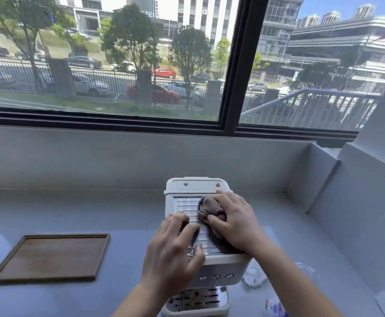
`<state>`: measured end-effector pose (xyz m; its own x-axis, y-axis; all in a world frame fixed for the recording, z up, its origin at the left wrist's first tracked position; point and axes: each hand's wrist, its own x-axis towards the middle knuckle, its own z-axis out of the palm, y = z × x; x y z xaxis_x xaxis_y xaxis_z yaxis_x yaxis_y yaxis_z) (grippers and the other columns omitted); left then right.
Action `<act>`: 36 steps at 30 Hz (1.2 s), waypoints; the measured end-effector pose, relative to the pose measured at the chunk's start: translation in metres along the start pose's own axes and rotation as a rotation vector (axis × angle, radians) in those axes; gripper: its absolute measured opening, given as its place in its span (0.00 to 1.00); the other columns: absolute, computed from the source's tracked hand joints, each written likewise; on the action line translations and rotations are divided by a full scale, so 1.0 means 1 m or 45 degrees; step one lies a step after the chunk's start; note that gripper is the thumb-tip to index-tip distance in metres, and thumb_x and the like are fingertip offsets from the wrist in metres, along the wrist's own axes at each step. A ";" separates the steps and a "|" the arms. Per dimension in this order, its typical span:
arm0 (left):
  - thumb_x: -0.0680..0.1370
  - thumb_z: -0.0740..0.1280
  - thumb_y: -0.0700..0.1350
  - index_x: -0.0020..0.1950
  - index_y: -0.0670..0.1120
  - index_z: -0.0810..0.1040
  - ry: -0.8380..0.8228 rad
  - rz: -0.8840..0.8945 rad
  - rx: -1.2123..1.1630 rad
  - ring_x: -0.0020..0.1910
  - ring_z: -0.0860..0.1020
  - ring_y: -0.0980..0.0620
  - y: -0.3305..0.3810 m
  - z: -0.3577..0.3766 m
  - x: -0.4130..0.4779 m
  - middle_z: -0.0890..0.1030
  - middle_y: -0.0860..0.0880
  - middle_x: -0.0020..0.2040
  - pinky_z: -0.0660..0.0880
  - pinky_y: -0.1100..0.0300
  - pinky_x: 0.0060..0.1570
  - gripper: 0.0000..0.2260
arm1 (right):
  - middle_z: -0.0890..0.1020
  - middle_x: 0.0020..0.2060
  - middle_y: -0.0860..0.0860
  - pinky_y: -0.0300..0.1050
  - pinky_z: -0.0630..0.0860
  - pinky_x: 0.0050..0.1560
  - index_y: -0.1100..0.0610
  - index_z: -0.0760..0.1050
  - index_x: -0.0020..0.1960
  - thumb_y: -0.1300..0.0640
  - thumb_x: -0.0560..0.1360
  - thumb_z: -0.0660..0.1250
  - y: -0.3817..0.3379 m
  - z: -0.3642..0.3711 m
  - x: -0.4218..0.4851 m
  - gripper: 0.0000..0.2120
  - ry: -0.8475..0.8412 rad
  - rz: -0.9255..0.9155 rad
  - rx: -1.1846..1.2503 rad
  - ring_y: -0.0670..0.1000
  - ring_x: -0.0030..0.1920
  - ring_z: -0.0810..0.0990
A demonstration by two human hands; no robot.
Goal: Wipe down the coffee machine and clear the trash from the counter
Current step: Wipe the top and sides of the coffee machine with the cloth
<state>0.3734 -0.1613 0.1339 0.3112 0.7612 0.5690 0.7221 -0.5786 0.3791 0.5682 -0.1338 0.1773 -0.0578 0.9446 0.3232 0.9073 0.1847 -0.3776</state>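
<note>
Wipe-down of the coffee machine [198, 184] top, mid-swipe I'd say

Right hand [235, 223] is bunched round the brown cloth [212, 210] at the top's back right corner. Left hand [175, 245] just presses the front left, holding nothing. Crumpled tissue [254, 274] sits on the counter [122, 216] off the machine's right side, so it's nearer the right hand.

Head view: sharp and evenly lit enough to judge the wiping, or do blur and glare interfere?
Head view: daylit, right hand and cloth on the coffee machine clear enough; head view edges: window frame bowed by the wide lens, top-right buildings smeared, lower-right trash blurred; pale sky sheen on the counter by the tray.
</note>
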 end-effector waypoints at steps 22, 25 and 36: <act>0.71 0.67 0.50 0.51 0.49 0.79 0.059 0.037 -0.058 0.54 0.76 0.49 0.002 -0.002 -0.001 0.76 0.50 0.53 0.72 0.59 0.57 0.10 | 0.79 0.49 0.52 0.48 0.71 0.52 0.56 0.77 0.49 0.53 0.71 0.65 0.012 -0.005 0.058 0.10 -0.027 0.125 -0.098 0.57 0.54 0.73; 0.71 0.67 0.51 0.51 0.50 0.79 0.074 0.044 -0.049 0.56 0.76 0.48 0.000 0.000 -0.001 0.77 0.50 0.54 0.72 0.57 0.60 0.11 | 0.79 0.50 0.45 0.50 0.73 0.54 0.50 0.76 0.48 0.48 0.69 0.61 0.004 0.001 0.020 0.11 -0.008 -0.073 -0.074 0.51 0.54 0.72; 0.70 0.67 0.51 0.52 0.50 0.79 0.076 0.042 -0.071 0.56 0.76 0.49 0.001 -0.001 0.000 0.77 0.51 0.54 0.73 0.59 0.57 0.12 | 0.75 0.56 0.55 0.50 0.65 0.63 0.54 0.75 0.57 0.53 0.78 0.58 -0.010 0.020 0.063 0.12 0.032 0.065 -0.237 0.60 0.59 0.70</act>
<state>0.3736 -0.1624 0.1356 0.2959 0.7234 0.6238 0.6758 -0.6201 0.3984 0.5469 -0.0704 0.1846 -0.0012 0.9441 0.3298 0.9703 0.0809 -0.2281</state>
